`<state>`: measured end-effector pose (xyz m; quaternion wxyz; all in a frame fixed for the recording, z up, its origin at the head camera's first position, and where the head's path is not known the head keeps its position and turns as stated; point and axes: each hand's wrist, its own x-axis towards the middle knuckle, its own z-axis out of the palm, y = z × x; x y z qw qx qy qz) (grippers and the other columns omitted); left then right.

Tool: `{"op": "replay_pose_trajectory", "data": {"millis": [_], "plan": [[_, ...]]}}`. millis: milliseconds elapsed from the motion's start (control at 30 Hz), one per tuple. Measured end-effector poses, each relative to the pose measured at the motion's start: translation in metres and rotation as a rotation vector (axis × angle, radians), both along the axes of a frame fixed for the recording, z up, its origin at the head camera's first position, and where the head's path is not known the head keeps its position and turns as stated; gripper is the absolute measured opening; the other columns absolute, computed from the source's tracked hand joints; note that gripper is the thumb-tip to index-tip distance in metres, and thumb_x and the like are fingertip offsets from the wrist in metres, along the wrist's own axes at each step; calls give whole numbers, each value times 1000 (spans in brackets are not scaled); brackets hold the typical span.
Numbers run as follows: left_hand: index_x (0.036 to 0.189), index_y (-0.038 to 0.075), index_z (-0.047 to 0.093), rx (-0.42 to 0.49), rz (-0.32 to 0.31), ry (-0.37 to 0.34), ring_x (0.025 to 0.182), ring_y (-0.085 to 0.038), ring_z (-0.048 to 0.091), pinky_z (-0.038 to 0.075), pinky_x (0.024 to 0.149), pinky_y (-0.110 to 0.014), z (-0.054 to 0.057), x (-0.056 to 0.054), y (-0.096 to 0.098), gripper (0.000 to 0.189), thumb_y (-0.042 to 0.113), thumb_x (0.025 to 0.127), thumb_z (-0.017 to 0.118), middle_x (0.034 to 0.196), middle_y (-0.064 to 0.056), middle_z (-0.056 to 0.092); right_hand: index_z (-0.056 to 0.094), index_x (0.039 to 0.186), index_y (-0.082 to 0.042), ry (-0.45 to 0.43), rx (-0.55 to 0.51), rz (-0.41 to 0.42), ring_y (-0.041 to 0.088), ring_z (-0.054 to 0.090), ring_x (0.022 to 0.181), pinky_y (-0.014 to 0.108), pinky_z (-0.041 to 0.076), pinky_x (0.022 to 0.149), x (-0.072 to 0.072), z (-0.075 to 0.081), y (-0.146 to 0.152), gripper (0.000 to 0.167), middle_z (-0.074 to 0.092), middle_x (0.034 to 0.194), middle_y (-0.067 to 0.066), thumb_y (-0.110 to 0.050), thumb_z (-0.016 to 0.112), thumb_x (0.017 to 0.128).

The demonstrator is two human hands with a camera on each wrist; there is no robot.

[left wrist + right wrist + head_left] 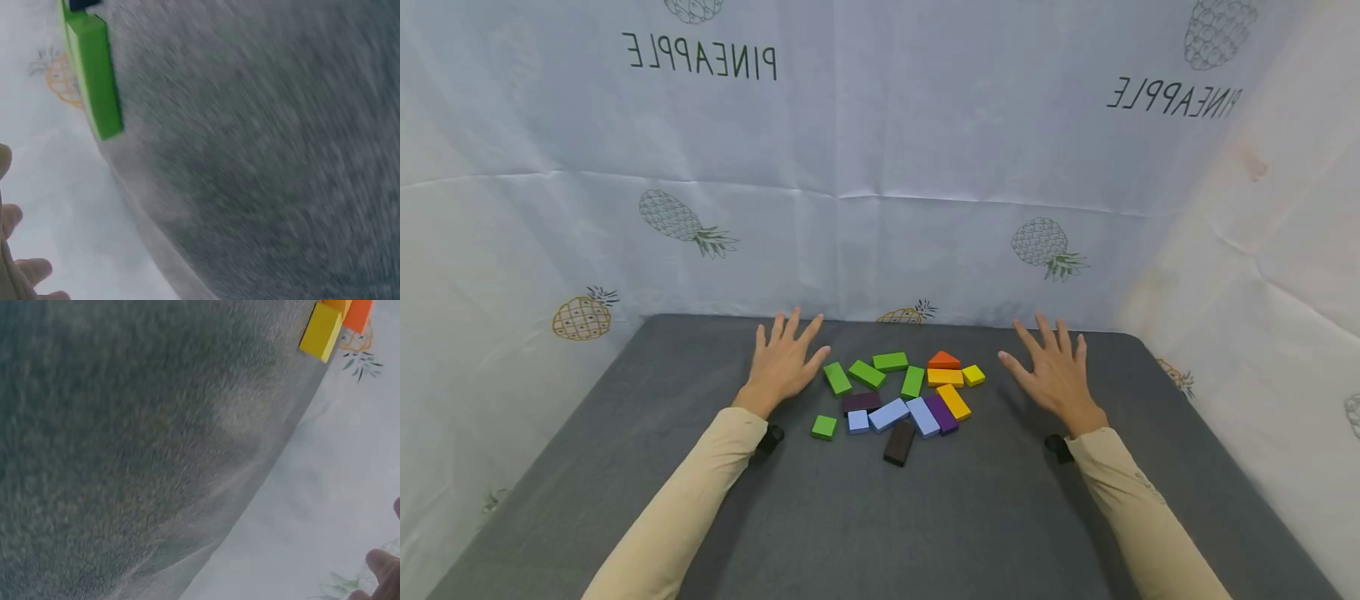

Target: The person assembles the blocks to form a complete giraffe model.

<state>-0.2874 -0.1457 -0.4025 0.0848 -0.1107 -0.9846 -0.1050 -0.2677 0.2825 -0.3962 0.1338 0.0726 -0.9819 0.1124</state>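
Note:
My left hand (781,362) is spread with straight fingers just left of a group of coloured blocks, nearest a green block (837,378). My right hand (1055,375), also spread, is to their right, apart from the small yellow block (973,375). Neither hand holds anything. Several green blocks lie at the back and left, among them a small one (823,427). Three light blue blocks, one being long (889,414), a purple block (941,413) and two dark blocks, one nearest the front (899,442), lie in the middle. An orange-red triangle (943,360) touches a yellow-orange block (945,377).
The blocks lie on a dark grey table (970,517). A white curtain (880,150) with pineapple prints hangs behind the table's far edge and along both sides. Black wrist straps (1060,448) show at the beige sleeves (1138,508).

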Motion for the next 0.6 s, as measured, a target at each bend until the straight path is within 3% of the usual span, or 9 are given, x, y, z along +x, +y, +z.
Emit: {"op": "replay_pose_trajectory", "data": {"millis": [333,600], "plan": [[157,22,30,95,-46,11,150,-45,16,17,115,-70,0,15,8,61,47,103,44,163,-21,21,31,156,-16,9,-41,31,51,8,149,75,2,113,15,-5,-11,76,19,162,24,-59,49,96],[156,20,34,160,-70,2,147,-45,26,24,114,-66,6,30,16,60,45,103,47,160,-24,26,34,155,-16,5,-81,73,52,13,148,74,7,113,27,1,-19,72,22,162,23,-54,52,97]]}}
